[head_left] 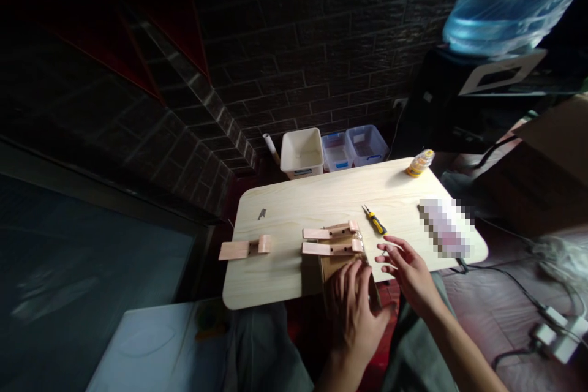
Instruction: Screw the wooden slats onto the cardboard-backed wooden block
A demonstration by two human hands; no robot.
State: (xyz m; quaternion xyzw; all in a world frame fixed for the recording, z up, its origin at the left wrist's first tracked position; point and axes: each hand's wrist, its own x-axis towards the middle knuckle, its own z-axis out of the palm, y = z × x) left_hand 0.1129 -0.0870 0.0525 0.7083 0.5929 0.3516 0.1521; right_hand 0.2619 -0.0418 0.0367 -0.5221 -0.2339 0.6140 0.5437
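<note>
My left hand (356, 309) lies with its fingers stretched over a brown cardboard box (331, 263) at the table's front edge. Across the top of that box rest two pale wooden pieces (325, 248), each with dark holes and a raised block at the right end. Just right of the box is my right hand (411, 275), its thumb and fingertips drawn together around something too small to make out. A yellow-and-black screwdriver (375, 220) lies beyond the right hand. A similar wooden piece (241, 248) sits at the table's left edge, partly overhanging it.
The light wooden table (285, 282) also bears a small pile of dark screws or nails (262, 214), a clear container with a yellow base (419, 164) and a blurred-out flat object (443, 226). Behind stand a white bin (302, 153) and clear plastic boxes (366, 144). Cables and a power strip (567, 337) lie right.
</note>
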